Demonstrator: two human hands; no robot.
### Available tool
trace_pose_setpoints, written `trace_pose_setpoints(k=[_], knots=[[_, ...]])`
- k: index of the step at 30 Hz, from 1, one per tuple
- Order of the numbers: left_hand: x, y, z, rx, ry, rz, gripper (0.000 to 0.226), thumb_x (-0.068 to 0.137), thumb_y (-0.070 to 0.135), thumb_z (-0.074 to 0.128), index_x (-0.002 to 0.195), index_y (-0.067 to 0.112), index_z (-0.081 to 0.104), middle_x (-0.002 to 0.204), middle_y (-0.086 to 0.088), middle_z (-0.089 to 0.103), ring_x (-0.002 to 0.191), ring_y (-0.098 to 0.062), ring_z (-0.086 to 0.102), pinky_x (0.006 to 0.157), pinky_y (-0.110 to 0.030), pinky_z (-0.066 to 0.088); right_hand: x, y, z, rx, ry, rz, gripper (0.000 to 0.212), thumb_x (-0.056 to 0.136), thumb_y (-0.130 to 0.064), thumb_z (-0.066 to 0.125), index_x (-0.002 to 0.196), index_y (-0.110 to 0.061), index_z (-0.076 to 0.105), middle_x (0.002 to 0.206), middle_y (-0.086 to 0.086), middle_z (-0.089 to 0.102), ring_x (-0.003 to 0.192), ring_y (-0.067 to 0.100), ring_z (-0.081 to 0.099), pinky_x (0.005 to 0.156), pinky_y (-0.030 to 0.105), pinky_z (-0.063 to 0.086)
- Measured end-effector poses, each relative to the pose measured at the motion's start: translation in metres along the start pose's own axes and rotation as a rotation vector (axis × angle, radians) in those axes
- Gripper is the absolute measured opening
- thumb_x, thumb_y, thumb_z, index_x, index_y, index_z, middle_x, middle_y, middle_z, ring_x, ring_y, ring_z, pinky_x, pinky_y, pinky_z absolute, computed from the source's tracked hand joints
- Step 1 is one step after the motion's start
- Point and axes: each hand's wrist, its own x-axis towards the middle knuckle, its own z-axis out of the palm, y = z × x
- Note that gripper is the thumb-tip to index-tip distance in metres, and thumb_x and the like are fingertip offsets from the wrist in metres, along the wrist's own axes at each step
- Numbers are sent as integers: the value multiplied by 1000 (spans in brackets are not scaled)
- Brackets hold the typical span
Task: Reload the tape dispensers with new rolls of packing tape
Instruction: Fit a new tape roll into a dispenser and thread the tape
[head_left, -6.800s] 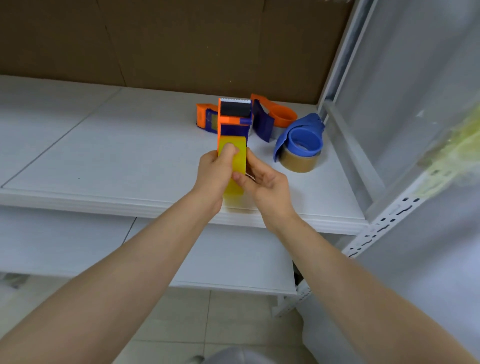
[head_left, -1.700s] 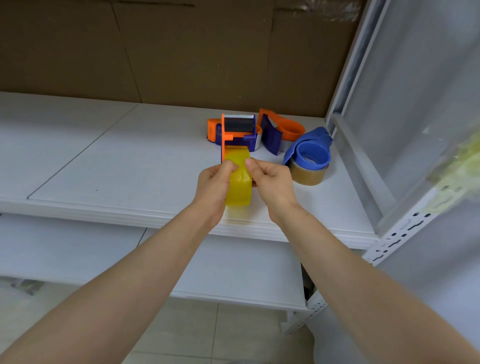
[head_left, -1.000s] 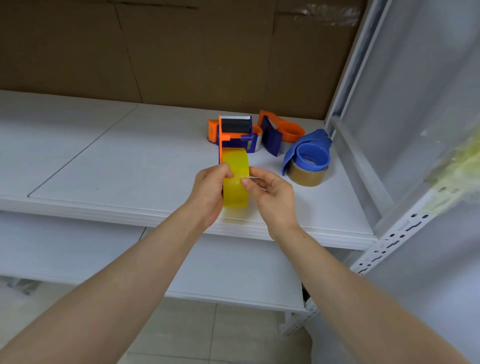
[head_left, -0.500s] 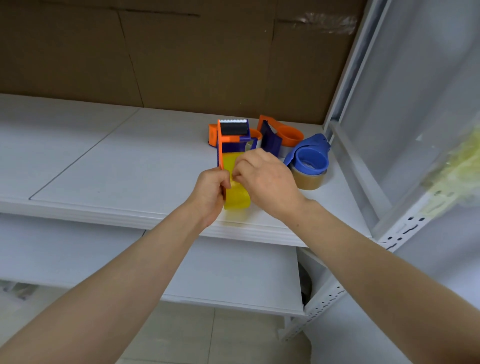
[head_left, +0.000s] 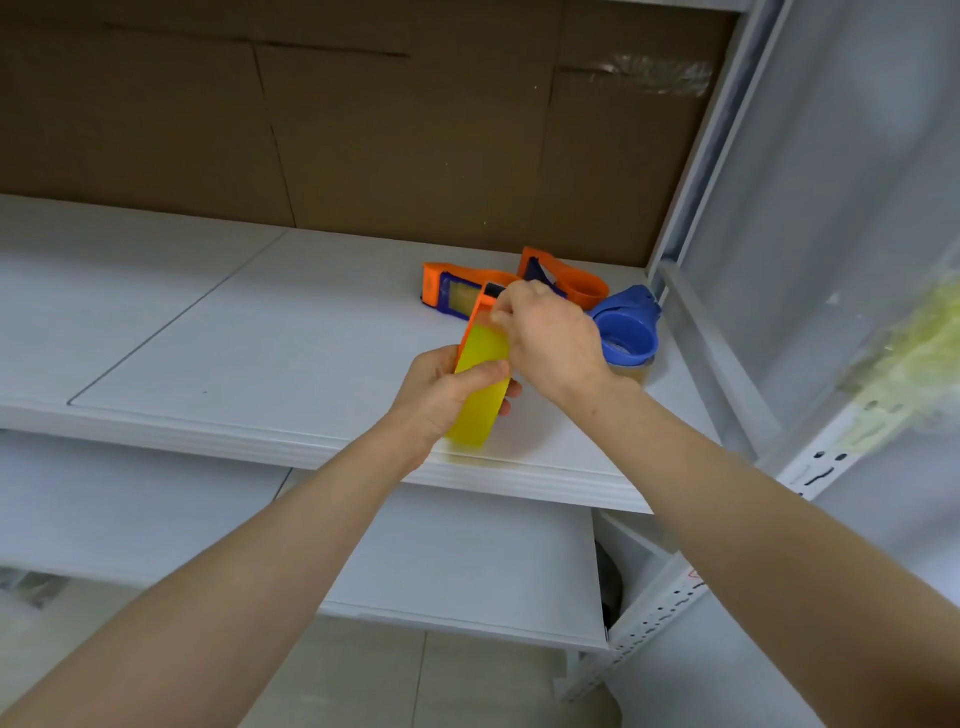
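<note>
Here the yellow tape roll (head_left: 480, 384) sat in an orange dispenser (head_left: 474, 318), held just above the front part of the white shelf (head_left: 260, 338). Its long axis ran from the shelf's front edge up and away from the person, leaning a little right, with the dispenser's head pointing toward the cardboard back (head_left: 363, 130). The roll showed edge-on as a bright, translucent yellow band, with an orange side plate along its left. The left hand (head_left: 441, 389) had a full grip on it, thumb across the yellow face and fingers wrapped behind. The right hand (head_left: 550, 332) kept a narrow grip, fingertips pinched at the roll's upper edge by the head. Behind lay two more orange dispensers (head_left: 441, 291) (head_left: 584, 286) and a blue dispenser (head_left: 628, 332).
</note>
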Motion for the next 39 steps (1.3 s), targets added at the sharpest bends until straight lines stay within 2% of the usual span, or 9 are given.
trace_pose_setpoints(k=[5,10,12,16,22,25,29,32,39], knots=[[-5,11,2,-45,64,27,23,91,23,56,71,15,60,46,8,64,40,-1,60,40,-12,46,10,7,-3,54,31,77,19,98,-15,41,113,-9,52,116,12,56,96,34,61,67,37,45],[-7,11,-2,-58,33,11,8,88,11,58,81,13,62,53,4,68,47,-6,64,46,-17,51,13,9,-4,-251,110,-12,17,98,-12,41,112,-7,50,109,10,59,88,30,63,48,28,30],[-5,12,-3,-60,48,30,6,87,16,62,85,10,65,58,-1,70,51,-13,65,51,-23,54,16,10,-8,-217,108,11,18,99,-14,40,112,-7,50,110,11,58,91,29,62,44,25,21],[-3,14,-1,-79,139,33,15,87,26,63,79,13,64,54,1,68,47,-10,64,47,-22,53,23,16,-15,33,114,149,21,98,-24,42,109,-10,53,103,8,60,89,26,60,58,32,40],[-2,5,-2,-89,145,-10,20,90,23,57,79,8,64,56,-8,66,48,-20,61,46,-26,53,30,24,-19,369,-88,239,20,92,-13,44,85,-10,62,81,8,62,74,21,57,63,35,46],[-2,-2,-4,-97,117,-23,17,91,12,51,81,4,63,57,-10,66,47,-23,60,47,-25,51,30,27,-16,487,-150,274,22,89,-20,54,78,-6,67,74,4,62,71,16,57,62,31,46],[-1,-5,-1,-105,113,-17,15,91,13,54,81,5,63,61,-13,66,48,-22,61,47,-25,52,31,31,-9,472,-175,274,27,82,-36,68,78,-9,72,72,-1,63,68,11,55,61,27,45],[-2,-6,0,-118,118,-13,14,90,15,56,81,7,63,64,-14,66,47,-19,62,46,-25,53,35,34,-7,516,-167,341,26,81,-32,70,81,-6,72,78,5,67,73,12,58,68,31,49],[0,-10,6,-96,152,19,15,88,16,60,78,6,64,71,-22,63,48,-20,62,46,-27,53,41,36,-13,481,-220,429,20,73,-14,72,85,2,72,67,8,62,62,14,54,62,27,46]])
